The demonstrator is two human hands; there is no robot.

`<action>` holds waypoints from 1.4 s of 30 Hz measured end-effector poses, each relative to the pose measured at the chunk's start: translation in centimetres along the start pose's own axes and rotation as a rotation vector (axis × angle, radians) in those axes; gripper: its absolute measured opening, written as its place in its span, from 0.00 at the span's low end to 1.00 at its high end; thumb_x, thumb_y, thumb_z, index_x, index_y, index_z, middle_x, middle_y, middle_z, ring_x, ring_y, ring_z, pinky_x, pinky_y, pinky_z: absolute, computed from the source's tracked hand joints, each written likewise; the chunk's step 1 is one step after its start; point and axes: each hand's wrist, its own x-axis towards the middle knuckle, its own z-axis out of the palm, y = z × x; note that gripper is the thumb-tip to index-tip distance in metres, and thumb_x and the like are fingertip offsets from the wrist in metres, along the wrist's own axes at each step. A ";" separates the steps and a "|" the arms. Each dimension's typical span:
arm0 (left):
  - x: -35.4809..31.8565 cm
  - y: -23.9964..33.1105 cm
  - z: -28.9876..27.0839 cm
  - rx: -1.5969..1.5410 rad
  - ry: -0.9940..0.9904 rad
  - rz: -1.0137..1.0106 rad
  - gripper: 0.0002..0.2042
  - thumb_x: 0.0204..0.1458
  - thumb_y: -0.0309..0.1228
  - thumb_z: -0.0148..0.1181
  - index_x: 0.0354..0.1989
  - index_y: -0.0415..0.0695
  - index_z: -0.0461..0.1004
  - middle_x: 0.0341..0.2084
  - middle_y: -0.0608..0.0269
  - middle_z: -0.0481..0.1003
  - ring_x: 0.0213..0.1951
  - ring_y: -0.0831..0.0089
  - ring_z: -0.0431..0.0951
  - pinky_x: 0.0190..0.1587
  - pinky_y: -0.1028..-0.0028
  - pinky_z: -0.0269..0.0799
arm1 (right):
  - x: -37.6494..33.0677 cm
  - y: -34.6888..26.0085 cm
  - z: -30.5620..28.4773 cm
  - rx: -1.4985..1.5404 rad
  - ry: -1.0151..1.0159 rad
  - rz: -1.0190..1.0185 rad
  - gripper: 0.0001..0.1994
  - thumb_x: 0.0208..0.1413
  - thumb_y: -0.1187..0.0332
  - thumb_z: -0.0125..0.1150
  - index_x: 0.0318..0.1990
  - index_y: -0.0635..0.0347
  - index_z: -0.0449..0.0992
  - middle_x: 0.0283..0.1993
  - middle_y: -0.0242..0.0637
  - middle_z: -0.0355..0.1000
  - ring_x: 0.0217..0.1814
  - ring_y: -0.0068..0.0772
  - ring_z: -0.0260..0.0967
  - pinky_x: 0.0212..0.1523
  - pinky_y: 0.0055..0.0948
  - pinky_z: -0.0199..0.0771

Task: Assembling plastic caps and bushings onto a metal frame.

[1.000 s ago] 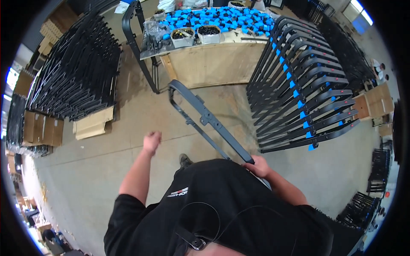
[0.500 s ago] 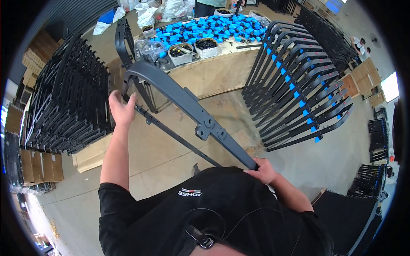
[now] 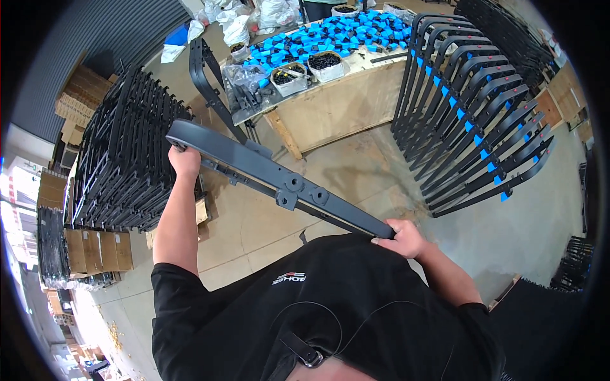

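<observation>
I hold a long dark grey metal frame slantwise in front of my chest, its far end up at the left. My left hand is shut on the curved far end. My right hand grips the near end by my torso. Two round bosses sit near the frame's middle. A large stack of the same dark frames stands just left of my left hand.
A wooden workbench ahead carries blue plastic parts, small tubs of black pieces and clear bags. At the right stands a row of upright frames with blue clips. Cardboard boxes lie on the concrete floor at the left.
My left hand, free a second ago, took hold of the frame's far end. The frame has swung left toward the stack and now lies flatter across my front.
</observation>
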 end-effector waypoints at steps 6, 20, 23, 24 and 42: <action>0.8 0.3 -2.2 -0.005 0.029 -0.019 0.07 0.56 0.30 0.67 0.33 0.39 0.81 0.28 0.68 0.81 0.33 0.78 0.78 0.39 0.73 0.73 | 0.5 0.1 1.0 0.022 -0.007 -0.007 0.19 0.51 0.57 0.74 0.38 0.66 0.80 0.26 0.38 0.74 0.29 0.25 0.69 0.33 0.32 0.72; 0.4 1.1 -7.4 -0.027 0.098 -0.058 0.09 0.56 0.30 0.67 0.26 0.40 0.76 0.22 0.73 0.75 0.27 0.83 0.69 0.32 0.74 0.67 | 1.8 -2.3 3.7 0.030 -0.031 -0.050 0.19 0.52 0.58 0.75 0.42 0.67 0.81 0.29 0.41 0.77 0.32 0.24 0.73 0.35 0.31 0.74; 0.4 2.0 -8.5 -0.003 0.097 -0.039 0.09 0.56 0.30 0.67 0.27 0.40 0.77 0.22 0.73 0.75 0.27 0.83 0.69 0.32 0.74 0.67 | 2.5 -2.3 4.4 -0.007 -0.012 -0.083 0.19 0.52 0.58 0.74 0.42 0.67 0.81 0.29 0.41 0.77 0.31 0.23 0.72 0.35 0.31 0.74; 0.3 2.2 -8.8 0.001 0.108 -0.018 0.09 0.56 0.29 0.67 0.28 0.39 0.77 0.23 0.73 0.75 0.27 0.83 0.70 0.32 0.75 0.68 | 2.7 -2.8 4.5 0.016 -0.005 -0.096 0.19 0.52 0.58 0.74 0.41 0.66 0.81 0.28 0.41 0.77 0.31 0.24 0.72 0.35 0.31 0.74; 2.8 19.4 -7.7 0.526 -0.341 0.171 0.13 0.55 0.34 0.66 0.25 0.38 0.74 0.15 0.60 0.68 0.19 0.71 0.67 0.26 0.68 0.64 | 22.6 4.1 -6.4 -0.209 0.308 0.014 0.16 0.52 0.58 0.70 0.37 0.63 0.80 0.27 0.43 0.77 0.29 0.36 0.74 0.36 0.37 0.75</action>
